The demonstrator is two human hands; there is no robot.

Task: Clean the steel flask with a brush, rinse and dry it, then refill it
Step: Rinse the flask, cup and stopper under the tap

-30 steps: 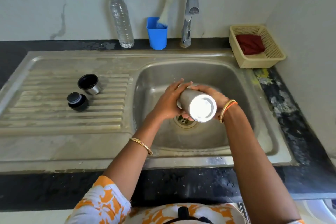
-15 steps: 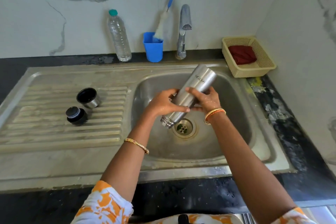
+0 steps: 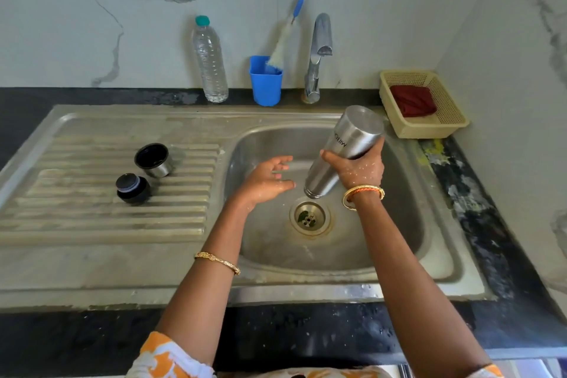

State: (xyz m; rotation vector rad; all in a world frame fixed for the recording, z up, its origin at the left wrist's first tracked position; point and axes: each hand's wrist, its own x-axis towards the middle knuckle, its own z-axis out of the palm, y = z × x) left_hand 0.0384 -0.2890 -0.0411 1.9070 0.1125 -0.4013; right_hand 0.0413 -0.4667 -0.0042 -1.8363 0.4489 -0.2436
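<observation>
Right hand [image 3: 359, 170] grips the steel flask [image 3: 343, 152] round its middle, fingers wrapped behind the body and thumb across the front. Flask is inverted and tilted: mouth down and toward the left hand, base up and away toward the far right. Its mouth hangs just above the drain [image 3: 310, 217], not touching the sink basin [image 3: 399, 224]. Water droplets speckle the back of the right hand.

Left hand [image 3: 267, 179] is apart from the flask, just beside its mouth, fingers spread and relaxed, holding nothing. It hovers over the basin.

Well to the left of the left hand, on the ribbed drainboard [image 3: 92, 218], sit the flask's cup lid [image 3: 153, 160], open side up, and the black stopper [image 3: 132, 189], just beside each other.

Beyond the hands, against the marble wall: a clear plastic water bottle [image 3: 210, 61] with a teal cap, upright; a blue holder cup [image 3: 265, 80] with the bottle brush [image 3: 294, 12] standing in it, blue handle leaning right; the chrome tap [image 3: 317, 55]. No stream visible from the spout.

Beyond and right of the right hand, near the flask's base, a cream plastic basket [image 3: 451, 120] holds a folded dark red cloth [image 3: 412, 100].
</observation>
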